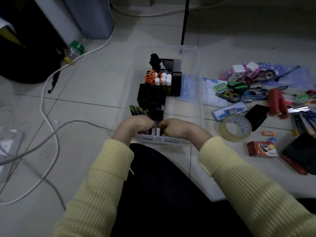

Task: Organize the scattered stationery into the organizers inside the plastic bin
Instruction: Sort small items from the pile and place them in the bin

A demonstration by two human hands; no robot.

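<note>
reaching into the near end of the plastic bin [201,82], our left hand [135,124] and right hand [177,127] curl their fingers down; we cannot tell what, if anything, they grip. the organizers [176,82] hold scissors [150,77] and white tubes [163,79]; we judge much stationery, like the tape roll [235,128], lies outside.

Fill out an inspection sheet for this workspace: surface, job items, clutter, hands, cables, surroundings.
Surface: pale tiled floor, dimly lit.
Job's things: clear plastic bin holds black organizers; orange scissors and white tubes stand in one, black markers in the one behind; blue notebook lies flat beside them.
Clutter: tape roll, red stapler, green scissors, red box and more on the floor right of the bin.
Hands: left hand and right hand meet at the bin's near end, fingers curled; their hold is hidden.
Cables: white cable and grey cable cross the floor left of the bin.
Surroundings: plastic bottle, black bag, black pole.
</note>
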